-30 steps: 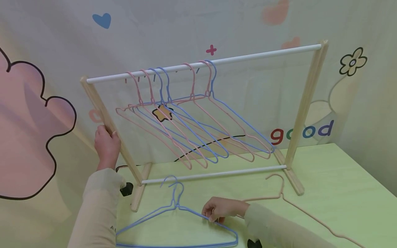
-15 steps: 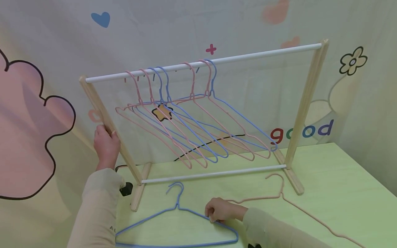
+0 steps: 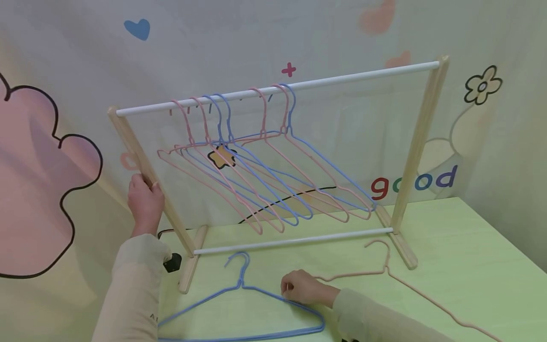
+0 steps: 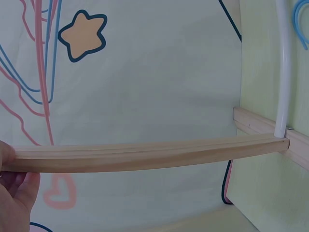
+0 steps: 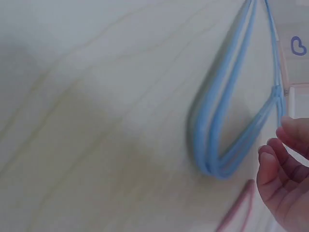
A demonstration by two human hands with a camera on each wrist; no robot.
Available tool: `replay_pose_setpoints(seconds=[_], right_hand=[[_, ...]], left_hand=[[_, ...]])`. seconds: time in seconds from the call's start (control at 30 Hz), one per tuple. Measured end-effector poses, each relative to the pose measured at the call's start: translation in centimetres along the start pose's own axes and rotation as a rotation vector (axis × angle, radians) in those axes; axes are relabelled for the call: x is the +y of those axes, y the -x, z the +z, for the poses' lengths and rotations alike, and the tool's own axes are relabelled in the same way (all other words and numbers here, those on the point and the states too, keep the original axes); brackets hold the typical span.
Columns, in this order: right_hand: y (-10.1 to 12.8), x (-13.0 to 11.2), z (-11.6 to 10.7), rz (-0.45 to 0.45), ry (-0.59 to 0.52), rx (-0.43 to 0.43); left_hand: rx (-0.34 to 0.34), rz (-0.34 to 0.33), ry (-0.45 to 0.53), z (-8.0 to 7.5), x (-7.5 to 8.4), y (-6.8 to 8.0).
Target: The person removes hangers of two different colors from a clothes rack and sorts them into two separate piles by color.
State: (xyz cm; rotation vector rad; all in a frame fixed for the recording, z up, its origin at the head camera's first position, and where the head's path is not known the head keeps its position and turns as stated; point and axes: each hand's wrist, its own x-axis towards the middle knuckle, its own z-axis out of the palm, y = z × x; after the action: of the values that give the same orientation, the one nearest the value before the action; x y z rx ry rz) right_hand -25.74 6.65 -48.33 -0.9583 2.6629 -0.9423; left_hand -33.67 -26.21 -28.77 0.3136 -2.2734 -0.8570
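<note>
My left hand [image 3: 145, 202] grips the left wooden post [image 3: 138, 154] of a small clothes rack; the left wrist view shows that post [image 4: 145, 154] lying across my palm [image 4: 14, 188]. Several pink and blue wire hangers [image 3: 265, 185] hang on the white top rail [image 3: 342, 78]. My right hand [image 3: 299, 287] rests low on the green table, fingers curled over the right arm of a blue hanger [image 3: 205, 301] lying flat. In the right wrist view two blue wires [image 5: 217, 135] lie stacked beside my curled fingers [image 5: 277, 164].
A pink hanger [image 3: 410, 285] lies on the table [image 3: 478, 237] to the right of my right hand, also seen as a pink wire [image 5: 236, 212]. The rack's white lower rail [image 3: 295, 240] crosses just behind. A patterned wall stands close behind the rack.
A second blue hook stood raised under my right hand a second ago; now only one hook shows and the hangers lie flat together. My left hand has stayed on the post.
</note>
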Motion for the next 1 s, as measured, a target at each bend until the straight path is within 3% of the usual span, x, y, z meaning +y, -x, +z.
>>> replay_pose_setpoints(seconds=[0.33, 0.5, 0.67, 0.87, 1.0], right_hand=[[1.0, -2.6, -3.9, -0.104, 0.051, -0.004], [1.6, -4.1, -5.9, -0.122, 0.008, 0.055], [2.3, -5.3, -7.8, -0.185, 0.032, 0.110], [3.5, -6.6, -10.1, -0.288, 0.105, 0.148], [4.2, -7.2, -11.5, -0.417, 0.191, 0.254]], left_hand=[[0.000, -0.008, 0.005, -0.1, 0.1, 0.1], [0.007, -0.007, 0.002, 0.0, 0.1, 0.1], [0.011, -0.002, 0.002, -0.2, 0.1, 0.1], [0.011, -0.001, -0.001, -0.2, 0.3, 0.3], [0.004, 0.000, -0.005, -0.2, 0.3, 0.3]])
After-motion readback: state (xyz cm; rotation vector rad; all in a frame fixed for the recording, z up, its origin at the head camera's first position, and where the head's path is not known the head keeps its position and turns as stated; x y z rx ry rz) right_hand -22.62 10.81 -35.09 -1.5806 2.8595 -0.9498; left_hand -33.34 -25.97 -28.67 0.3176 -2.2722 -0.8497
